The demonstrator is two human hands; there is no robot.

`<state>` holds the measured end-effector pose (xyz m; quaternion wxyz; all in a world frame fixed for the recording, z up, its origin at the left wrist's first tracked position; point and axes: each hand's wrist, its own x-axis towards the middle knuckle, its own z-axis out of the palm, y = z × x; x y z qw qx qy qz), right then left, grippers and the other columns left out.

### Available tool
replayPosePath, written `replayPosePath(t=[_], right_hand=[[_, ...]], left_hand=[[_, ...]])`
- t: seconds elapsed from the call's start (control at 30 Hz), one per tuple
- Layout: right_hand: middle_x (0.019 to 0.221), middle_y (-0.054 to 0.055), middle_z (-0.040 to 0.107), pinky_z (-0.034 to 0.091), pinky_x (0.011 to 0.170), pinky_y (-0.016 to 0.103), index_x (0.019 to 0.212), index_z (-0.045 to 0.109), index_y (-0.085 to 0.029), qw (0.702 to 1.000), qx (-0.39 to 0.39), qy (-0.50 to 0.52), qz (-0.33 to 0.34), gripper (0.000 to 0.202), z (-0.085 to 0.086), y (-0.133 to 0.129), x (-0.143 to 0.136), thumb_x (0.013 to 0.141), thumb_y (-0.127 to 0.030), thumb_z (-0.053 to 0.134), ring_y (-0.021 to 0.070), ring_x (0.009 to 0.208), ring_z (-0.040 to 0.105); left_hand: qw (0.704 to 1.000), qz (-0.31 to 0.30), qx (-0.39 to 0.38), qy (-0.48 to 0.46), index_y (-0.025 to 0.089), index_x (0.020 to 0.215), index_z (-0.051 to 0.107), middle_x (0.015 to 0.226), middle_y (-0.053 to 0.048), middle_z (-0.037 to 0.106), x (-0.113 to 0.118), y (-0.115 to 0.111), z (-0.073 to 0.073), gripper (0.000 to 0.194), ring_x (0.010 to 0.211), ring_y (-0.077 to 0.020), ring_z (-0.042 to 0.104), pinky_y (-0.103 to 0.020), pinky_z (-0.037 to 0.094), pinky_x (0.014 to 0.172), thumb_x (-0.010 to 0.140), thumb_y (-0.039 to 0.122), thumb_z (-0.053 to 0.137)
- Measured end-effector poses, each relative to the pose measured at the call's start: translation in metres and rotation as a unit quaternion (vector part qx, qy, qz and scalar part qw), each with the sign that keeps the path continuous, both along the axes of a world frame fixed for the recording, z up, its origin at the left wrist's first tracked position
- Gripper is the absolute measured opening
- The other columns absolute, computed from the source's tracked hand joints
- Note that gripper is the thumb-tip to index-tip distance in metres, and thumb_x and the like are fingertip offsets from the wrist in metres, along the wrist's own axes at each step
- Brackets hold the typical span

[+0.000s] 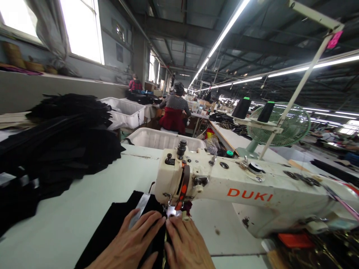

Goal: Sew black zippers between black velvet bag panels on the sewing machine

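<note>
A black fabric piece (110, 224) with a shiny pale strip (142, 204) lies on the pale table under the head of a sewing machine (218, 194) marked DUKI. On that fabric my left hand (133, 237) rests flat, fingers stretched forward. My right hand (187, 241) lies beside it, fingers extended, their tips close to the lit needle area (173, 211). Between the hands runs a narrow gold-coloured edging (165, 243), partly covered by my fingers. The fabric's near part is hidden under my hands and wrists.
Stacked black fabric pieces (70, 138) cover the table's left side. Behind the machine stand a white bin (168, 139), thread cones (241, 108) and a green fan (291, 123). A person (174, 106) sits further ahead, facing away. Dark gold-trimmed material (331, 246) lies at lower right.
</note>
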<state>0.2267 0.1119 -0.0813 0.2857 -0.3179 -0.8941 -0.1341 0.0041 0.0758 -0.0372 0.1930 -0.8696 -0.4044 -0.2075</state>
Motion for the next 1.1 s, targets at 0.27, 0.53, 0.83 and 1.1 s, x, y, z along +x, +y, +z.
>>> replayPosePath(t=[0.27,0.53,0.83,1.1], right_hand=[[0.137,0.011,0.063,0.06,0.095,0.038,0.14,0.055,-0.014,0.999,-0.02,-0.041,-0.003,0.044,-0.003,0.006,0.005,0.1,-0.034,0.053,0.0303,0.118,0.066],[0.139,0.009,0.061,0.061,0.092,0.039,0.143,0.054,-0.015,0.999,-0.028,-0.024,-0.009,0.046,0.002,0.002,0.007,0.101,-0.034,0.052,0.0297,0.118,0.066],[0.144,0.006,0.057,0.06,0.094,0.037,0.147,0.05,-0.019,0.999,-0.03,-0.028,0.003,0.051,-0.002,0.004,0.014,0.098,-0.028,0.057,0.0288,0.121,0.063],[0.138,0.005,0.063,0.058,0.098,0.045,0.137,0.059,-0.018,0.998,-0.059,0.008,-0.008,0.04,0.011,-0.001,0.002,0.098,-0.026,0.054,0.0292,0.122,0.063]], left_hand=[[1.0,0.007,-0.011,0.006,0.018,0.139,0.053,0.134,-0.005,0.066,0.0,0.001,-0.004,0.055,0.12,-0.0232,0.064,-0.041,0.048,0.108,0.084,0.018,0.055],[0.998,0.023,-0.048,0.016,0.019,0.146,0.047,0.14,-0.008,0.062,-0.003,0.003,-0.009,0.057,0.127,-0.0262,0.059,-0.049,0.049,0.106,0.09,0.021,0.057],[0.999,-0.003,-0.053,-0.006,0.018,0.15,0.043,0.144,-0.004,0.058,-0.005,0.001,-0.012,0.061,0.133,-0.0216,0.054,-0.044,0.027,0.12,0.091,0.02,0.058],[0.997,-0.024,-0.074,0.004,0.019,0.149,0.044,0.147,-0.007,0.056,-0.004,0.008,-0.006,0.054,0.136,-0.0234,0.051,-0.049,0.029,0.119,0.097,0.021,0.055]])
